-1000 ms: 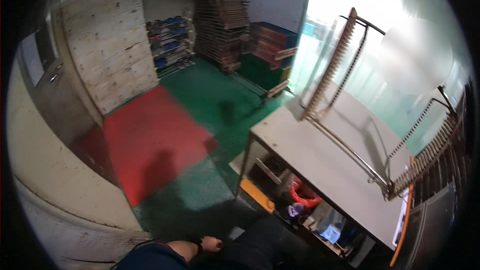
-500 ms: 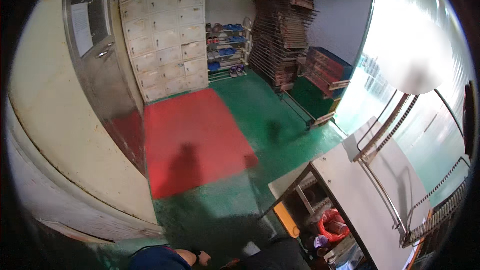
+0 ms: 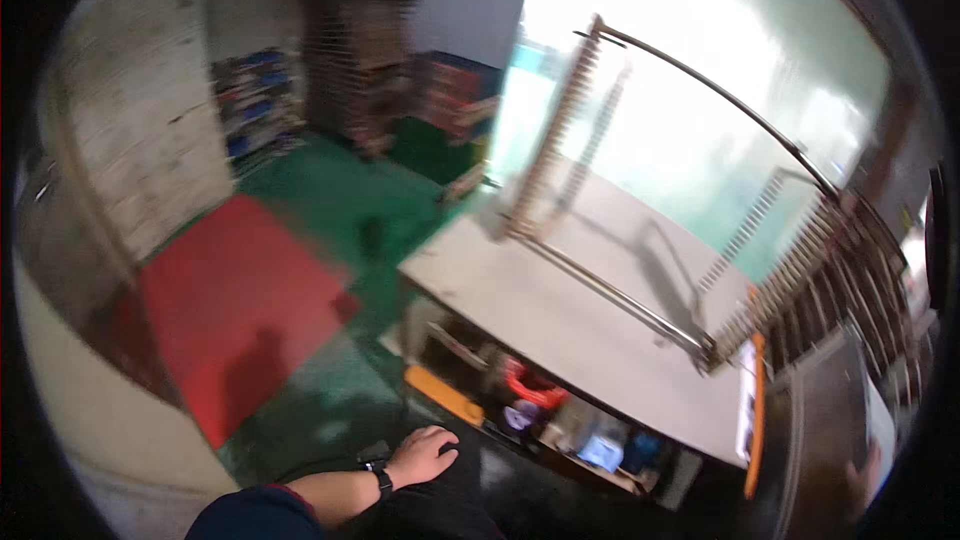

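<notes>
While the left hand (image 3: 425,455) rests on the dark trouser leg (image 3: 440,500), its fingers are loosely curved and released, with a black watch (image 3: 378,478) around the wrist. The right hand (image 3: 866,475) is a blur at the far right, just beside the grey metal panel (image 3: 822,430); whether its fingers grasp anything cannot be told. That panel stands beyond the right edge of the worktop (image 3: 590,350), near an orange strip (image 3: 755,420) that runs along this edge.

On the worktop stands a metal frame (image 3: 610,291) with toothed uprights, one toward the left edge and one near the right edge, its lower bar roughly following the front edge. Under the front edge, the lower shelf (image 3: 588,469) carries a jumble: a pale blue packet (image 3: 602,453) lies toward its middle, and a red bag (image 3: 540,392) and a purple item (image 3: 520,415) sit nearer the worktop's left corner. The bag's contents are too blurred to tell.

Farther back, a tiered rack (image 3: 257,161) holds rows of blue and dark footwear beside a pale cabinet (image 3: 150,120). Red and blue boxes (image 3: 450,95) are stacked near the wall, their insides hidden.
</notes>
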### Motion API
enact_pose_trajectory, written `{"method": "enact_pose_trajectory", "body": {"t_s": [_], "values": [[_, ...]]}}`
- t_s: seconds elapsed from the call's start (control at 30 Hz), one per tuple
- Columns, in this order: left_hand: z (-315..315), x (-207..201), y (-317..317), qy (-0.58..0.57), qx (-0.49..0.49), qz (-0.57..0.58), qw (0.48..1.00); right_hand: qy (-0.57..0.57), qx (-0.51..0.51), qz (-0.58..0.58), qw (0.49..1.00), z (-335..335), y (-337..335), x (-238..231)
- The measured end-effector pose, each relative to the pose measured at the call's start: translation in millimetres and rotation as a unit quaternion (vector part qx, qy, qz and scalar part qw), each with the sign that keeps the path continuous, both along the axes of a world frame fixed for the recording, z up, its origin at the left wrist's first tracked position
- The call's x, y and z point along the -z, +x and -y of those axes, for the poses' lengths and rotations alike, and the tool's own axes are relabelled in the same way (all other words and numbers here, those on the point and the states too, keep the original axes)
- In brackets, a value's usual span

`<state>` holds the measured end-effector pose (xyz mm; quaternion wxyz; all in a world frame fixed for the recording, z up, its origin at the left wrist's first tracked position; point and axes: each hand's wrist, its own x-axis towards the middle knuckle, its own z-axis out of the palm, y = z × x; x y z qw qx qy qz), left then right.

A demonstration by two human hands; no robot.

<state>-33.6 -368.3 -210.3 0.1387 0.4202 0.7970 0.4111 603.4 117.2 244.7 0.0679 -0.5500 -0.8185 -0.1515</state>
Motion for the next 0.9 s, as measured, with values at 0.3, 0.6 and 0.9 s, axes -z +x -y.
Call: {"method": "enact_pose_trajectory", "body": {"t_s": [0.3,0.6,0.9], "values": [[-57,3,35,-0.119,0.239,-0.140,0.953,0.005,0.059,-0.035,0.998,46,-98,-4],[-97,-16,56,-0.152,0.278,-0.130,0.940,0.003,0.050,-0.028,0.998,59,-107,-7],[-99,-20,42,-0.076,0.347,-0.112,0.928,0.030,0.040,0.007,0.999,60,-109,-4]]}}
